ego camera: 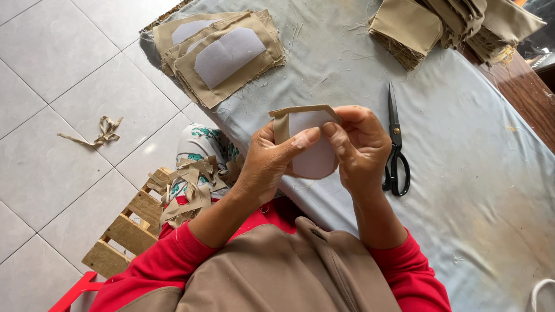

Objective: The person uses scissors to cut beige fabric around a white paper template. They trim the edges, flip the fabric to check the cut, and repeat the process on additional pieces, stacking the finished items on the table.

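Both hands hold one small khaki fabric piece with a white rounded lining (310, 144) above the near edge of the pale grey cloth-covered table (474, 173). Left hand (270, 162) and right hand (361, 147) pinch it, thumbs pressed on the lining. Black-handled scissors (396, 144) lie just right; stack of similar khaki pieces (222, 55) sits far left.

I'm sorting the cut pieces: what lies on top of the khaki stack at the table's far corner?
On the khaki stack, a white interfacing piece lies on the top cut piece; a second white piece peeks out behind. Pieces lower down show only their frayed edges.
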